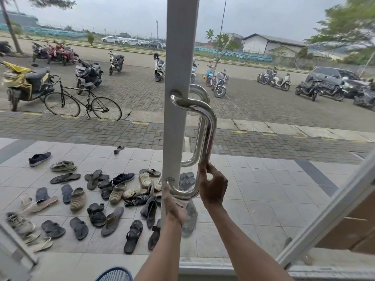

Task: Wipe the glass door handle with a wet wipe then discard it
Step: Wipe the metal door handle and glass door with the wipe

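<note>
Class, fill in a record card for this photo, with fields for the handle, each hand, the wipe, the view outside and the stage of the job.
handle: chrome door handle mounted on the white door frame
left hand: left hand holds the wipe at the handle's lower bend
right hand: right hand grips the upright bar near its lower end
wipe: wet wipe, pressed under the bend
outside: shoes and sandals scattered on tiles; bicycle; parked motorbikes
stage: wiping, wipe not yet discarded
</note>
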Demonstrator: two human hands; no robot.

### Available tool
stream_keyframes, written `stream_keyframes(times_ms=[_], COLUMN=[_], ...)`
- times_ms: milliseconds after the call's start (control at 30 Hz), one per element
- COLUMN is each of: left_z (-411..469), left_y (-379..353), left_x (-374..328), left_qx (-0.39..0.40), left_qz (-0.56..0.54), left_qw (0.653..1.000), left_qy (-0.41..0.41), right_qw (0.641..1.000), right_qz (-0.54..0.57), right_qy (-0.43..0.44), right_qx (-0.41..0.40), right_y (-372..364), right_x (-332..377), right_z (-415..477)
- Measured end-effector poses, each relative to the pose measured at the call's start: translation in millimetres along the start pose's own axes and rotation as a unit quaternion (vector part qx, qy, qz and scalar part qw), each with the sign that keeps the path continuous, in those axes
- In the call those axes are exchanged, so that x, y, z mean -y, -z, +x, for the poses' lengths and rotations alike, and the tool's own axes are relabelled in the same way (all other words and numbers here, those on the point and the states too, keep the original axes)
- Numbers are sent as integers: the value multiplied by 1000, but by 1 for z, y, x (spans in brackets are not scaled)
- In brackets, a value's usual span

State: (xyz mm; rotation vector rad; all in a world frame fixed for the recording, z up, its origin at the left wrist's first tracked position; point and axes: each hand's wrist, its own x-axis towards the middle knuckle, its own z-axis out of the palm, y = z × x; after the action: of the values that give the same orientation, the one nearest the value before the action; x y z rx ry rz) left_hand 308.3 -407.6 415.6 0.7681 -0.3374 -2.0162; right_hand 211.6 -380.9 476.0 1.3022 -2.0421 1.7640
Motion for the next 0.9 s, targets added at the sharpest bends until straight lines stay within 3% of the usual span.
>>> stream_keyframes(times_ms=[167, 333, 467, 600, 700, 900], left_z=[1, 15, 23, 10, 3, 5], left_y=[1, 7, 9, 14, 6, 1], left_x=[-8, -47, -41, -6, 10, -14], left_qx=[17, 17, -2, -18, -28, -37], left_qz=[-19, 114, 218, 81, 5, 79], left_qw=[999, 986, 971, 996, 999, 986], left_qy=[-25, -117, -96, -23, -25, -141], right_qw=[1000, 1000, 1000, 1000, 1000, 1000], right_qz=[1, 11, 9, 1, 1, -6], right_qy=[3, -11, -4, 3, 3, 9], right_qx=[2, 5, 6, 8, 9, 14], right_y=[3, 2, 3, 5, 6, 7], right_x=[1, 3, 3, 5, 6, 8], right_z=[0, -1, 0, -1, -1, -1])
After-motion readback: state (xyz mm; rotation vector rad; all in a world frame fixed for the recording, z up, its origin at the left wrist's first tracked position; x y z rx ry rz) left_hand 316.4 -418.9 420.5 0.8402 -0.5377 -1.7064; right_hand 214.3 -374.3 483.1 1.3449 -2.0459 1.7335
